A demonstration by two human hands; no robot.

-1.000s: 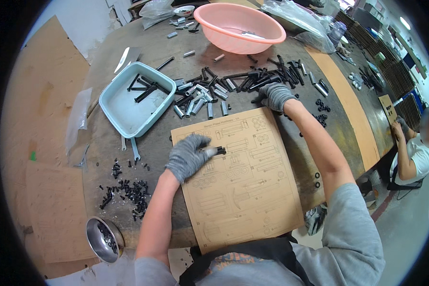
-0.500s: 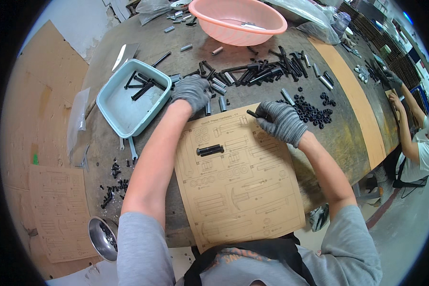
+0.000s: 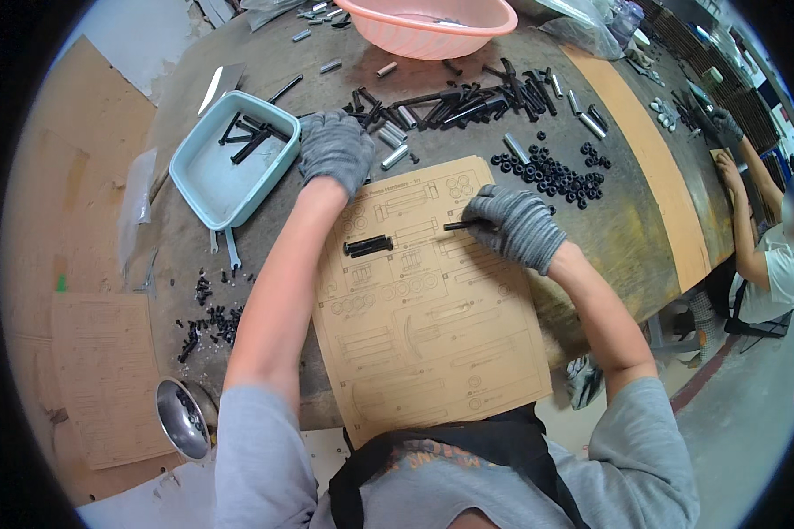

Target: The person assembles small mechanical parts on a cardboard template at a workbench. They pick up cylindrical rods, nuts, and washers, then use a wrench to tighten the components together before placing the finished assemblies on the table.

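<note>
My right hand (image 3: pixel 516 227), in a grey knit glove, pinches a black bolt (image 3: pixel 455 226) over the upper right of a brown printed hardware sheet (image 3: pixel 450 353). Two black bolts (image 3: pixel 368 246) lie side by side on the sheet's drawings, left of that hand. Beside the right rim of a light blue tub (image 3: pixel 229 220), my gloved left hand (image 3: pixel 336 150) is closed, its fingertips tucked under and whatever they hold hidden. Several black bolts (image 3: pixel 254 141) rest in the tub. Close to my left hand, a silver tube (image 3: pixel 395 158) lies on the table.
Black bolts (image 3: pixel 476 108) are heaped beyond the sheet, with black nuts (image 3: pixel 551 175) to their right. A pink basin (image 3: pixel 428 35) stands at the back. Left are wrenches (image 3: pixel 232 251), small screws (image 3: pixel 225 324) and a steel bowl (image 3: pixel 183 423). Another person (image 3: pixel 767 264) works far right.
My left hand has drawn back slightly toward the tub's edge, away from the silver tubes. My right hand stays on the bolt, which now lies more level. The whole view has shifted a little.
</note>
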